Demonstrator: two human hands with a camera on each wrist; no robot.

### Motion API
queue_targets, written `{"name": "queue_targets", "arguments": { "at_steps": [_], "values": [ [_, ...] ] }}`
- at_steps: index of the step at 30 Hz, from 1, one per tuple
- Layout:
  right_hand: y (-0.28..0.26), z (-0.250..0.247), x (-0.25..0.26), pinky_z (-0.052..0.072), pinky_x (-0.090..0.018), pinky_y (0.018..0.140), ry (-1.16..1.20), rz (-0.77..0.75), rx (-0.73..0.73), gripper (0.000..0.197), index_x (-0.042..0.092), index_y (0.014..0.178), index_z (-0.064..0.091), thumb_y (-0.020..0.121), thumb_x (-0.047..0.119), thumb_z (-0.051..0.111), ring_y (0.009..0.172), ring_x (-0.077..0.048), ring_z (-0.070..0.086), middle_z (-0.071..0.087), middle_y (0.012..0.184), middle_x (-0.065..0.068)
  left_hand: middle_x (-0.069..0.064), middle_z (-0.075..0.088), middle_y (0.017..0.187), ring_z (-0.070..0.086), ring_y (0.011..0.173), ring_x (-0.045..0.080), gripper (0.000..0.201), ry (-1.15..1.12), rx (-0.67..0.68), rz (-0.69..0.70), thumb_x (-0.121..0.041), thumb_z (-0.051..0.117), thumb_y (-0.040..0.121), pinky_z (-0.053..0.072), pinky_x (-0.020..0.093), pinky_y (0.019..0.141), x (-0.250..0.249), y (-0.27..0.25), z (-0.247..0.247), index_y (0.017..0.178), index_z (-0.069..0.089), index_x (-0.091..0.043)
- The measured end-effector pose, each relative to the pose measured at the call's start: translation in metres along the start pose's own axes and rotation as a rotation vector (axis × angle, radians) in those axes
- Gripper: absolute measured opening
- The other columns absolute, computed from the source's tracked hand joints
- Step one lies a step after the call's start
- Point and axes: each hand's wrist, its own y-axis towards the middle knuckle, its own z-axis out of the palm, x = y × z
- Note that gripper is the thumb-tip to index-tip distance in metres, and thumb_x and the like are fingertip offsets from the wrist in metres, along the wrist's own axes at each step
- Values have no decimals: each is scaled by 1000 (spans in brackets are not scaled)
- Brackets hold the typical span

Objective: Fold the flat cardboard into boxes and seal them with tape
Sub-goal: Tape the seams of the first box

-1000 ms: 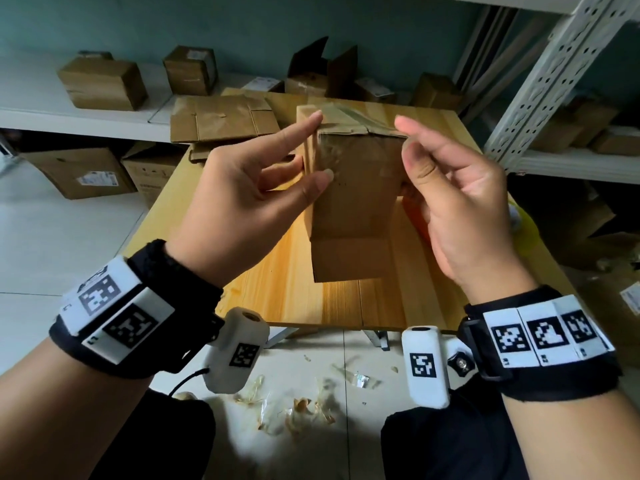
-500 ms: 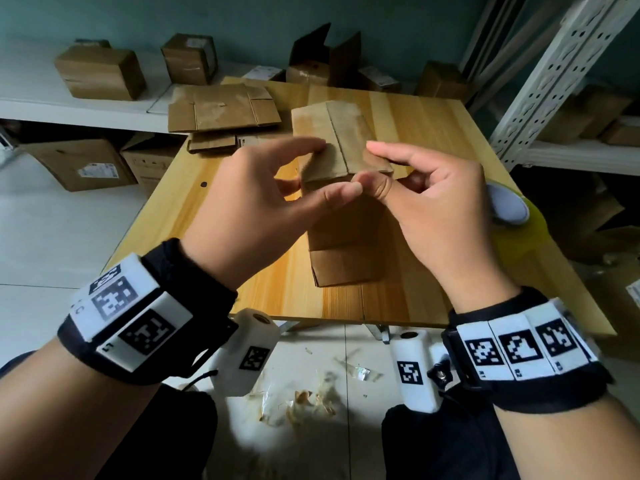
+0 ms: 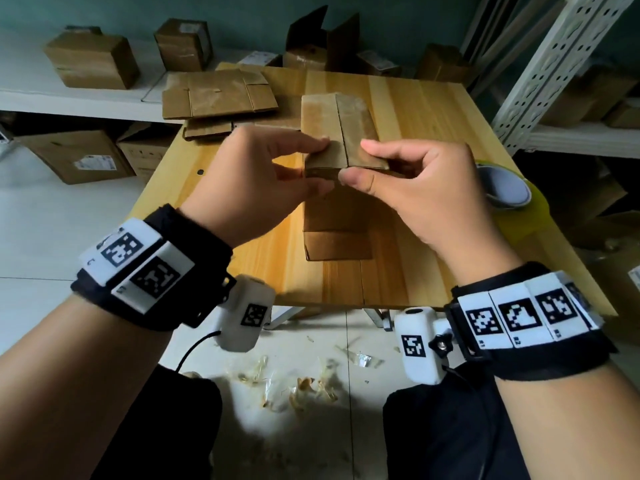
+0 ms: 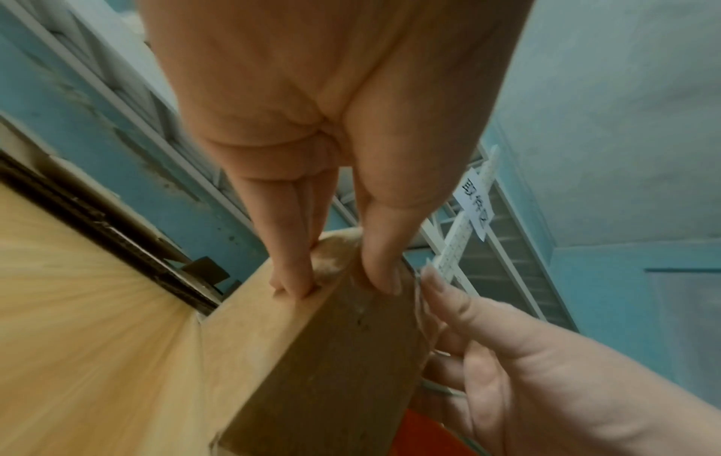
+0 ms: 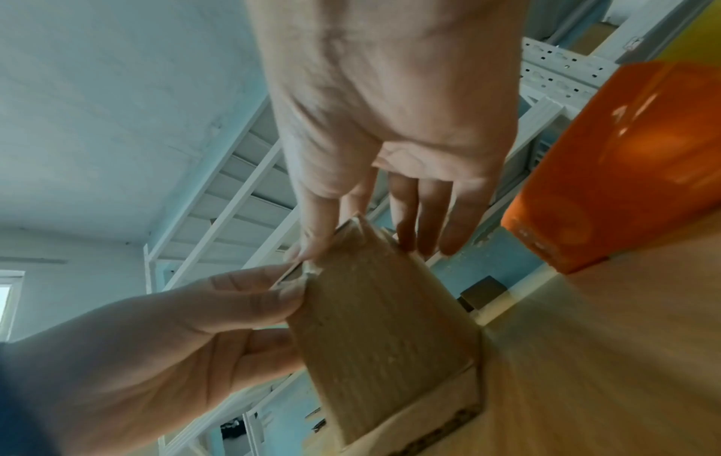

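Box upright on table | left hand fingers pinch top flaps | right hand fingers pinch them too

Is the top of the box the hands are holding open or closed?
Closed, not yet taped. The box's two top flaps meet along a middle seam, with the left hand and right hand pinching their near edge.

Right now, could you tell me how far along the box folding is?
Folded: the box stands on the table, top flaps meeting. In hand: left hand and right hand pinch those flaps. Left: taping with the tape roll; the flat cardboard is unfolded.
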Motion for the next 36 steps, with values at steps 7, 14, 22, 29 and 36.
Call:
{"name": "queue_targets", "arguments": {
  "at_steps": [7, 14, 22, 29, 36],
  "values": [
    [7, 16, 1, 48, -9, 98, -36, 10, -83, 47, 26, 128, 76, 85, 43, 85, 116, 10, 59, 65, 123, 24, -15, 72, 121, 73, 103, 4, 72, -70, -46, -63, -59, 83, 65, 61, 34, 95, 0, 13, 8, 126, 74, -22],
    [14, 5, 1, 42, -12, 101, -78, 14, 13, 36, 31, 128, 75, 92, 32, 81, 132, -2, 56, 68, 132, 18, -14, 74, 120, 74, 96, 2, 52, -16, -33, -62, -38, 87, 81, 62, 35, 93, 8, 19, 6, 129, 73, -25],
    [41, -4, 24, 57, -40, 104, -175, 122, 173, 39, 31, 121, 79, 84, 36, 89, 115, -5, 65, 72, 120, 16, -17, 74, 118, 70, 106, -1, 45, -24, 25, -170, -49, 89, 77, 62, 37, 93, 5, 37, -7, 119, 78, -35],
    [72, -8, 37, 46, -32, 95, -286, 129, 297, 44, 32, 114, 81, 74, 44, 94, 101, -2, 59, 70, 108, 20, 8, 79, 96, 76, 86, 21, 41, -59, -34, -265, -54, 77, 87, 66, 48, 77, 3, 65, -12, 95, 80, -14],
    [56, 4, 3, 31, -50, 127, -127, -11, 174, 49, 31, 120, 79, 75, 44, 92, 152, -10, 39, 47, 162, 11, -7, 74, 80, 66, 69, -2, 22, 3, -177, -126, -39, 81, 89, 54, 16, 58, 16, 75, 9, 80, 73, -20]
  ]
}}
